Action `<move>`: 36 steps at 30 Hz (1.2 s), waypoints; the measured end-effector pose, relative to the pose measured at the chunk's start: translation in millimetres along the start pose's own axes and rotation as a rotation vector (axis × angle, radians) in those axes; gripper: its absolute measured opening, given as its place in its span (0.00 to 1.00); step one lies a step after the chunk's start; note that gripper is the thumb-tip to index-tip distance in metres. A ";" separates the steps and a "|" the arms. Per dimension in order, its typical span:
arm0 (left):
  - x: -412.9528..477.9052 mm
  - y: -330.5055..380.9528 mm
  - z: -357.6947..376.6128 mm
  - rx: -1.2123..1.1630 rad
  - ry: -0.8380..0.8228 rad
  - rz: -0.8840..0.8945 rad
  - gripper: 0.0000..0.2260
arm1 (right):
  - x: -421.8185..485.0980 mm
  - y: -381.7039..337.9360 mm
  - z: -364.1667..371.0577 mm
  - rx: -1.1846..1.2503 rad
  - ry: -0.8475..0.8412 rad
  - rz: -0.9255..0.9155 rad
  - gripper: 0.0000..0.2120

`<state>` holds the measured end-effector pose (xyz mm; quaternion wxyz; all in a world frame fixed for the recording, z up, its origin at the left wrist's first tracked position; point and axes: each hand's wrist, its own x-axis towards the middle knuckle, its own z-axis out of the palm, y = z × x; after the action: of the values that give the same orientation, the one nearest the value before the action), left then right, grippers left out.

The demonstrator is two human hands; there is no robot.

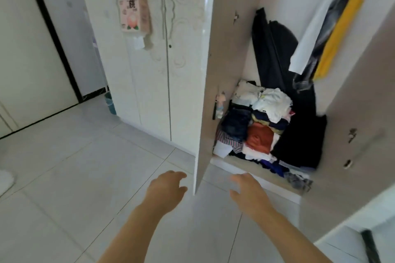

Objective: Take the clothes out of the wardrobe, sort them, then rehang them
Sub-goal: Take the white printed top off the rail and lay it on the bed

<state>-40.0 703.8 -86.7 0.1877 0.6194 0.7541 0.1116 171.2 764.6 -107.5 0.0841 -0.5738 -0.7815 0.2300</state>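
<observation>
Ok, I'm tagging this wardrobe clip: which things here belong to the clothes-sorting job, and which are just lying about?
Job: pile of clothes, hanging clothes, open wardrobe door, left hand, right hand, both empty.
Lying about: tissue pack on the closed door, bin.

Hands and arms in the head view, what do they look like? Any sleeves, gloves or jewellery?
The left hand and right hand are bare: no gloves, and no ring, watch or bracelet that I can make out, though the picture is a little blurred. The left forearm and right forearm are bare too, with no sleeve showing down to the bottom edge.
</observation>
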 end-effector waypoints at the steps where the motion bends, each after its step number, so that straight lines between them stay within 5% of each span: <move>1: 16.9 16.0 0.5 0.008 -0.010 0.035 0.18 | 8.3 12.7 -11.4 -0.003 0.029 0.026 0.20; 18: 329.3 204.2 -77.4 -0.013 0.073 0.617 0.20 | 209.0 92.3 -204.7 -0.030 0.465 0.182 0.19; 36: 574.8 418.1 -202.6 -0.250 0.457 0.765 0.20 | 444.9 156.0 -463.6 -0.004 0.833 -0.127 0.18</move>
<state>154.6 1364.7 180.9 0.0353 0.7854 0.4740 0.3966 342.8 1339.5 170.4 0.4060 -0.5685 -0.7149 -0.0287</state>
